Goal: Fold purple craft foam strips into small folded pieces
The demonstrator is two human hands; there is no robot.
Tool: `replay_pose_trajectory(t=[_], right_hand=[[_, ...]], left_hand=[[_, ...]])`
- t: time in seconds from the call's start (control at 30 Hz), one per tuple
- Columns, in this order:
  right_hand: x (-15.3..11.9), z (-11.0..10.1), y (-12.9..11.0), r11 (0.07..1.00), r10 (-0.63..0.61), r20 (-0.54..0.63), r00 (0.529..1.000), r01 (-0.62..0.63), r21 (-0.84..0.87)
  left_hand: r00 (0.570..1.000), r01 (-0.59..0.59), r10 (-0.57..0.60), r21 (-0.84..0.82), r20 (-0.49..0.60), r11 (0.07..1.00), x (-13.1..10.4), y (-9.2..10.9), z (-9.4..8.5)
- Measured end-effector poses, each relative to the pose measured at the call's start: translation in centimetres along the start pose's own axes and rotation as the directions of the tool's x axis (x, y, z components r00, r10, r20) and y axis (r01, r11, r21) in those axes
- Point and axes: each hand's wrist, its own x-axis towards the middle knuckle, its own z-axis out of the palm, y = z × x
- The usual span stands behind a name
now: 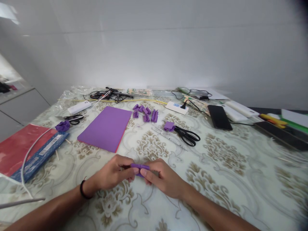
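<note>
Between my two hands is a small folded piece of purple paper (140, 166), held just above the patterned tablecloth (154, 205). My left hand (115, 173), with a dark band at the wrist, pinches its left end between thumb and fingers. At the other end my right hand (165, 178) grips it the same way, the two thumbs almost meeting. Several similar folded purple pieces (145, 113) lie in a group further back. A stack of purple sheets (106, 128), with a red edge below, lies beyond my left hand. Black-handled scissors (187, 134) rest beside small purple squares (169, 126).
At left are a red and blue packet (36, 154), crumpled purple paper (62, 126), other scissors (74, 119) and a white cable (26, 157). A clear ruler (168, 138) lies mid-table. Behind it sits a power strip (177, 107); a black phone (219, 117) lies right.
</note>
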Motion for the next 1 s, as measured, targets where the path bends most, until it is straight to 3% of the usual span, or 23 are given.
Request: replay_pose_trajectory(t=[0.2,0.33,0.6,0.83,1.0], right_hand=[[0.04,-0.02,0.47,0.997,-0.044,0.000,0.999,0.044,-0.060],[0.07,0.03,0.52,0.996,-0.038,0.008,0.999,0.039,-0.077],[0.02,0.23,0.46,1.000,0.007,0.082,0.997,-0.008,0.008],[0.09,0.02,0.64,0.995,0.079,0.041,0.996,-0.082,0.055],[0.15,-0.11,0.39,0.996,0.078,0.044,0.996,-0.079,0.038]], left_hand=[[0.998,-0.048,0.047,-0.001,-0.039,0.999,0.26,0.34,0.04],[0.999,-0.015,0.013,-0.049,-0.041,0.999,0.31,0.13,0.14],[0.999,0.006,-0.010,-0.109,-0.035,0.994,0.08,-0.03,0.21],[0.996,0.046,-0.049,-0.046,-0.072,0.998,0.15,0.19,0.16],[0.995,0.005,-0.004,0.007,-0.097,1.000,-0.02,0.19,-0.02]])
